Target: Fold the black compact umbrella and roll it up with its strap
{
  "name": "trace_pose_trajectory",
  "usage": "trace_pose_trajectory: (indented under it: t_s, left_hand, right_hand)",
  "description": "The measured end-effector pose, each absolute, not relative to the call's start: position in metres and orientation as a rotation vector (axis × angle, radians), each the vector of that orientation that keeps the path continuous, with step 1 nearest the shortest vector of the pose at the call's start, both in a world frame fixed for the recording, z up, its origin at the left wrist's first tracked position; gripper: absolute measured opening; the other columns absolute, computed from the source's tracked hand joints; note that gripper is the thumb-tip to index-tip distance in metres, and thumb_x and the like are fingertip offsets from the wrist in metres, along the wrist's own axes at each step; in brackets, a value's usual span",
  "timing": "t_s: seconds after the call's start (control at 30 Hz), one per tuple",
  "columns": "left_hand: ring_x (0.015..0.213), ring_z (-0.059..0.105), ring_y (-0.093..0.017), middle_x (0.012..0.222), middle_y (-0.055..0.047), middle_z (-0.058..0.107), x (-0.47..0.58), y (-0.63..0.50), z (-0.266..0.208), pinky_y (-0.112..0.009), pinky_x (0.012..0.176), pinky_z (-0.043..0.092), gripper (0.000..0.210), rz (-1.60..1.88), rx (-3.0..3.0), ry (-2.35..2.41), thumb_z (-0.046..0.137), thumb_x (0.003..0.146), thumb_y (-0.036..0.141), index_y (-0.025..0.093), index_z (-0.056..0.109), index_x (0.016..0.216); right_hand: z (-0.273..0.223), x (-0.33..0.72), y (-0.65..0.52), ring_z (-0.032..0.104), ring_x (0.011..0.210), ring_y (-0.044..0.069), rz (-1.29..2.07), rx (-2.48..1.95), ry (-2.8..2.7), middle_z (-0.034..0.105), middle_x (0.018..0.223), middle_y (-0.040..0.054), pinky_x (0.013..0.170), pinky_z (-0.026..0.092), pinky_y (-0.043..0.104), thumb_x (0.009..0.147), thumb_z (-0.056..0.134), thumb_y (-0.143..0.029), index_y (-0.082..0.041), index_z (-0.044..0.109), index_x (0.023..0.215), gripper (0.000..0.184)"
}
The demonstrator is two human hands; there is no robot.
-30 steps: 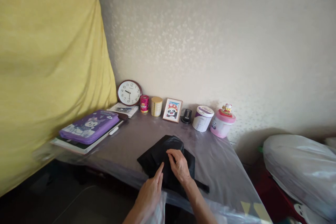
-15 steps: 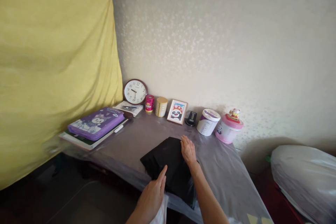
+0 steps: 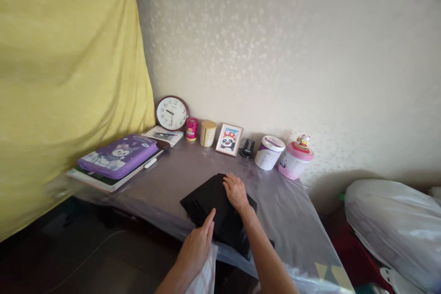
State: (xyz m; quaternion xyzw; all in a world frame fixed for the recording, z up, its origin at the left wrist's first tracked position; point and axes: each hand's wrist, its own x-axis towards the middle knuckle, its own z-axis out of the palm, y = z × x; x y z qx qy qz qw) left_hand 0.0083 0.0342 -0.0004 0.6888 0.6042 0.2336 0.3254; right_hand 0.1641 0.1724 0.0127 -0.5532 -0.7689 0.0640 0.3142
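A black folded piece of thin, slightly shiny material, perhaps a bag or garment, lies at the table's front edge, part of it hanging over. My right hand rests on its upper right part, palm down with the fingers stretched out. At its lower left side is my left hand, thumb side up, one finger laid along the top. The other left fingers are hidden, seemingly closed round the edge. Below that hand hangs a pale checked cloth.
Along the wall stand a clock, a pink can, a yellow tin, a picture frame, a white tub and a pink tub. A purple case lies on books at the left. A plastic-wrapped bundle is at right.
My right hand has slid left across the black material, toward its middle. The left hand stays by the lower edge. The whole view has shifted slightly.
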Motion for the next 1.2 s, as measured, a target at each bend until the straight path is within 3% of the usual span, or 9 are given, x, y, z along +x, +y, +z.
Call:
trace_pose_trajectory:
  t_s: [0.1, 0.27, 0.5, 0.73, 0.97, 1.07, 1.2]
  left_hand:
    - [0.083, 0.067, -0.018, 0.093, -0.007, 0.071, 0.008, 0.034, 0.001, -0.021, 0.065, 0.041, 0.046, 0.589, 1.815, 1.605, 0.017, 0.095, 0.035, 0.025, 0.028, 0.139]
    - [0.075, 0.066, -0.018, 0.081, -0.006, 0.071, 0.007, 0.033, 0.002, -0.021, 0.060, 0.038, 0.046, 0.541, 1.833, 1.620, 0.017, 0.095, 0.035, 0.025, 0.026, 0.140]
    - [0.077, 0.066, -0.017, 0.085, -0.006, 0.071, 0.005, 0.032, 0.000, -0.021, 0.062, 0.039, 0.047, 0.558, 1.846, 1.600, 0.016, 0.095, 0.035, 0.025, 0.024, 0.140]
    - [0.076, 0.066, -0.018, 0.080, -0.005, 0.070, 0.007, 0.031, -0.001, -0.023, 0.062, 0.039, 0.046, 0.524, 1.890, 1.635, 0.016, 0.096, 0.035, 0.026, 0.023, 0.140]
    - [0.080, 0.067, -0.019, 0.086, -0.007, 0.071, 0.009, 0.031, 0.003, -0.023, 0.062, 0.040, 0.046, 0.443, 1.922, 1.684, 0.017, 0.096, 0.034, 0.025, 0.023, 0.140]
    - [0.081, 0.067, -0.020, 0.090, -0.008, 0.071, 0.010, 0.032, 0.005, -0.023, 0.063, 0.040, 0.045, 0.416, 1.935, 1.699, 0.019, 0.096, 0.033, 0.026, 0.023, 0.140]
    - [0.082, 0.067, -0.019, 0.089, -0.008, 0.071, 0.011, 0.031, 0.006, -0.023, 0.063, 0.040, 0.045, 0.403, 1.943, 1.709, 0.020, 0.096, 0.033, 0.026, 0.023, 0.140]
  right_hand:
    - [0.012, 0.195, 0.179, 0.049, 0.115, 0.021, 0.220, -1.632, -1.759, 0.059, 0.119, 0.0102, 0.101, 0.032, 0.037, 0.083, 0.047, -0.023, -0.016, 0.063, 0.105, 0.028]
    - [0.004, 0.243, 0.156, 0.062, 0.093, 0.020, 0.306, -1.744, -1.615, 0.068, 0.099, 0.0070, 0.084, 0.046, 0.033, 0.082, 0.042, -0.029, -0.018, 0.064, 0.101, 0.030]
    - [-0.009, 0.266, 0.125, 0.065, 0.074, 0.019, 0.397, -1.824, -1.501, 0.070, 0.075, 0.0033, 0.067, 0.050, 0.028, 0.079, 0.043, -0.032, -0.020, 0.069, 0.086, 0.029]
    - [-0.005, 0.257, 0.115, 0.062, 0.089, 0.021, 0.330, -1.788, -1.523, 0.068, 0.095, 0.0063, 0.084, 0.046, 0.033, 0.080, 0.043, -0.029, -0.020, 0.067, 0.093, 0.028]
    - [-0.005, 0.219, 0.089, 0.054, 0.104, 0.020, 0.326, -1.478, -1.953, 0.062, 0.109, 0.0054, 0.096, 0.039, 0.038, 0.080, 0.049, -0.019, -0.024, 0.065, 0.098, 0.025]
    - [0.000, 0.205, 0.060, 0.055, 0.103, 0.021, 0.450, -1.418, -2.058, 0.061, 0.110, 0.0055, 0.094, 0.041, 0.036, 0.080, 0.051, -0.020, -0.025, 0.066, 0.098, 0.024]
    - [0.011, 0.210, 0.032, 0.064, 0.078, 0.016, 0.852, -1.331, -2.035, 0.068, 0.088, 0.0018, 0.071, 0.050, 0.026, 0.084, 0.047, -0.029, -0.026, 0.067, 0.095, 0.023]
